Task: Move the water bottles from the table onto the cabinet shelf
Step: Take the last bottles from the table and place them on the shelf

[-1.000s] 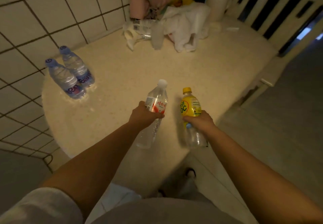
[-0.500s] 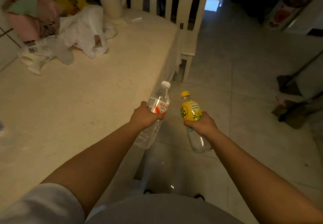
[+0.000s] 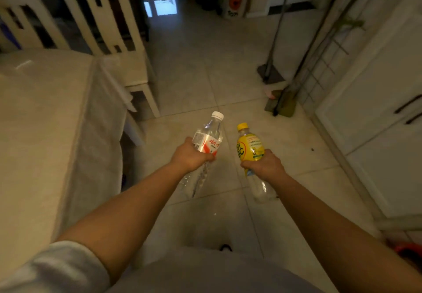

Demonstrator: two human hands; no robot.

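My left hand (image 3: 190,156) is wrapped around a clear water bottle (image 3: 209,137) with a white cap and a red-and-white label, tilted forward over the floor. My right hand (image 3: 262,164) grips a bottle with a yellow cap and yellow label (image 3: 249,147), its clear lower half showing below my fingers. Both bottles hang in the air over the tiled floor, to the right of the table (image 3: 38,132). A white cabinet (image 3: 376,100) with dark handles stands at the right; no shelf shows.
A cream chair (image 3: 118,48) stands at the table's far end. A broom and a dustpan (image 3: 274,73) lean by the right wall near the cabinet. Open tiled floor (image 3: 201,68) stretches ahead toward a doorway. Something red (image 3: 408,250) sits low at the right edge.
The view has swung right, away from the table. The two blue-capped bottles and the clutter on the table have left the view, and the white cabinet has come in. Both hands keep their bottles.
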